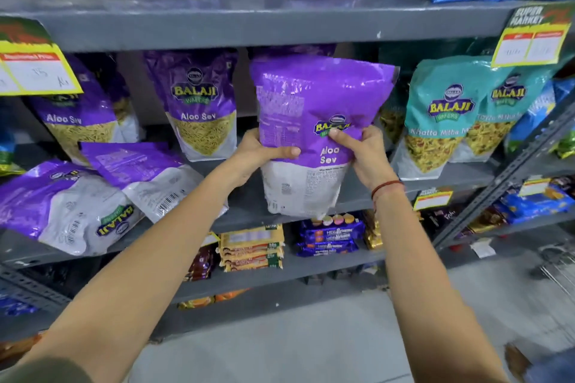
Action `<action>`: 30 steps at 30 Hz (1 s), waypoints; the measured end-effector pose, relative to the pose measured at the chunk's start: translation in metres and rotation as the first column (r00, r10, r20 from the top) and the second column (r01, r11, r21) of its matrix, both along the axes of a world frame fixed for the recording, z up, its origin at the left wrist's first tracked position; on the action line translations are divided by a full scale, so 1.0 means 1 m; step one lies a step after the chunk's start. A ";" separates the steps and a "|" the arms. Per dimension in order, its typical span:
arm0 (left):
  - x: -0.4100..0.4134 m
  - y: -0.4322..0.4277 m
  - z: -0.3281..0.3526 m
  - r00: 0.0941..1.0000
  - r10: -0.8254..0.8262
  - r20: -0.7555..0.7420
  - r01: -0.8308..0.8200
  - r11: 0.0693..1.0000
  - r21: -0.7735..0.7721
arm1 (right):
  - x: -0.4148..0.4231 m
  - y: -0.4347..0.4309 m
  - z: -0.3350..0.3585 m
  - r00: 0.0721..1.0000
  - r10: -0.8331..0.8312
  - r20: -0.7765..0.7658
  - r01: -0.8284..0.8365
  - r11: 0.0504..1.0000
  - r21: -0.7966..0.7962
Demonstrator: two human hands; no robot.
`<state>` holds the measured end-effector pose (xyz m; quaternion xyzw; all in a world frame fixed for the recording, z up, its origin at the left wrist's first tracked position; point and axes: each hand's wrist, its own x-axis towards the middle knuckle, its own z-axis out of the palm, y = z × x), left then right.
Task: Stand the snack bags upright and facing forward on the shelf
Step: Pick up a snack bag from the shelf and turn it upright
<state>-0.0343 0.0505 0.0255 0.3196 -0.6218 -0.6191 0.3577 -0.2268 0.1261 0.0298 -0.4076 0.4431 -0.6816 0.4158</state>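
A purple and white Aloo Sev bag [320,93] is upright in front of the grey middle shelf [435,186], its printed back side toward me. My left hand [261,155] grips its left edge and my right hand [364,152] grips its right side. Two more purple bags lie flat at the left: one upside down at the shelf's front [65,205], another [146,174] leaning over it. Behind, two Aloo Sev bags stand facing forward, one at the far left [81,121], one in the middle [202,109].
Teal Khatta Mitha bags [441,115] stand at the right of the same shelf. Yellow price tags [34,68] hang from the upper shelf's edge [249,25]. Biscuit packs [252,246] fill the lower shelf. A slotted metal upright [504,177] slants at the right.
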 end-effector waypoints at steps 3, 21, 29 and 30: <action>0.003 -0.012 0.018 0.989 0.128 -0.069 -0.132 0.989 -0.060 | -0.005 -0.017 0.024 0.997 0.014 -0.081 -0.019 0.998 -0.060; -0.015 0.040 -0.030 0.632 0.749 -0.199 -0.751 0.530 -0.393 | -0.014 -0.032 0.009 0.977 -0.007 -0.211 0.034 0.992 0.125; -0.091 0.129 -0.105 0.728 0.538 0.425 -0.373 0.831 -0.413 | 0.030 0.004 -0.006 0.689 -0.450 -0.568 0.539 0.842 -0.014; -0.091 0.124 -0.101 0.735 0.521 0.434 -0.383 0.847 -0.368 | 0.040 0.008 -0.007 0.646 -0.471 -0.601 0.570 0.821 -0.030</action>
